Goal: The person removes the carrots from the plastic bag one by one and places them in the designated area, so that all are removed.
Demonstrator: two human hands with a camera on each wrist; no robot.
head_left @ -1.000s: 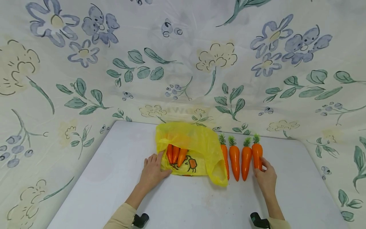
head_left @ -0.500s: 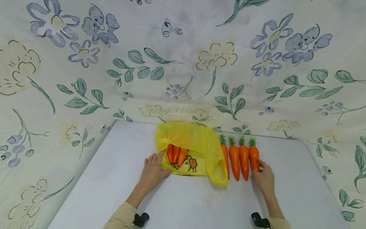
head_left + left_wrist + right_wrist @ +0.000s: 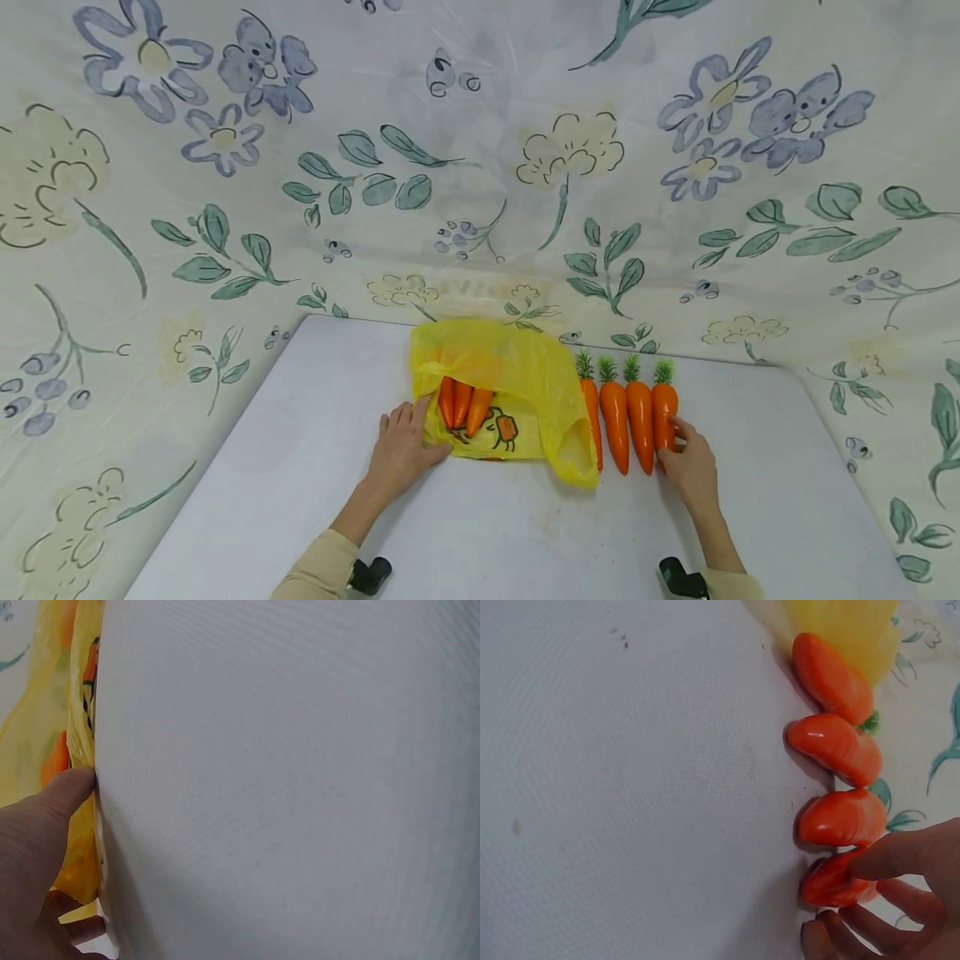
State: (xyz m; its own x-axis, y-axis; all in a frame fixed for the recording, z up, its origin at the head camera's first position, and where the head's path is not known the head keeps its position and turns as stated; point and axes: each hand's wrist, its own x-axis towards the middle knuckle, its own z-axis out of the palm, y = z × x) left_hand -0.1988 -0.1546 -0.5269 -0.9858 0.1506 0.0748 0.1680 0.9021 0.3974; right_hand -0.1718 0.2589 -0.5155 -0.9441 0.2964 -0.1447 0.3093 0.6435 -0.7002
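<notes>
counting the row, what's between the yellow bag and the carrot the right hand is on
Three carrots side by side, the one nearest the yellow bag partly hidden by it; the head view shows this.

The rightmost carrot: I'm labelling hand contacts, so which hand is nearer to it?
Right. The right hand grips the rightmost carrot by its lower part; the left hand is farther off, at the left edge of the yellow bag.

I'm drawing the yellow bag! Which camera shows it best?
The head view, because nearly the whole yellow plastic bag fits there. The left wrist view shows only a cropped strip; the right wrist view, just a blurry part.
</notes>
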